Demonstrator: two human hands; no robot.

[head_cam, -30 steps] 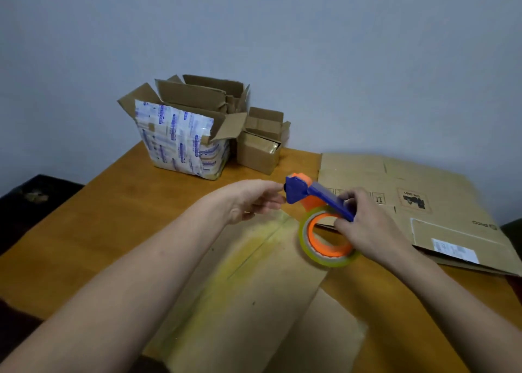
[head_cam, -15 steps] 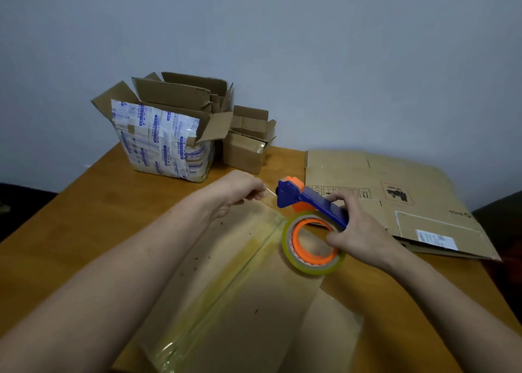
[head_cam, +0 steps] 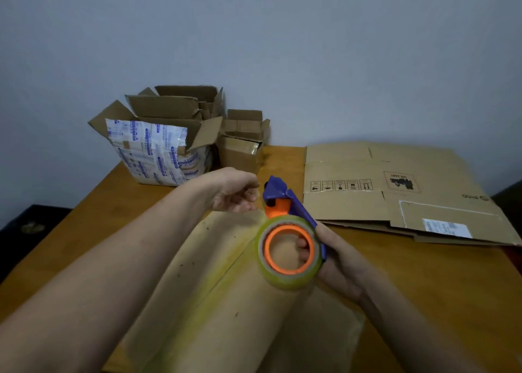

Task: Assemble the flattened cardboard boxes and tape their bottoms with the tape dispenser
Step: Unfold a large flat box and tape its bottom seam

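A cardboard box (head_cam: 226, 302) lies bottom-up in front of me, with yellowish tape along its centre seam. Above its far end my right hand (head_cam: 336, 262) grips the blue and orange tape dispenser (head_cam: 288, 231) with its roll of clear tape, one finger showing through the roll's orange core. My left hand (head_cam: 236, 190) is just left of the dispenser's blue head, fingers curled and pinched at the tape end; the clear tape itself is hard to see. A stack of flattened boxes (head_cam: 395, 192) lies at the right.
Two open assembled boxes stand at the back of the wooden table (head_cam: 84, 231): a larger one with printed blue-and-white tape (head_cam: 158, 144) and a small one (head_cam: 243, 144) next to it. A wall is behind them. Dark floor lies past the table's left edge.
My right hand has lifted the dispenser nearer to me and tilted it more upright. My left hand has stayed by the dispenser's head. The view has shifted slightly.
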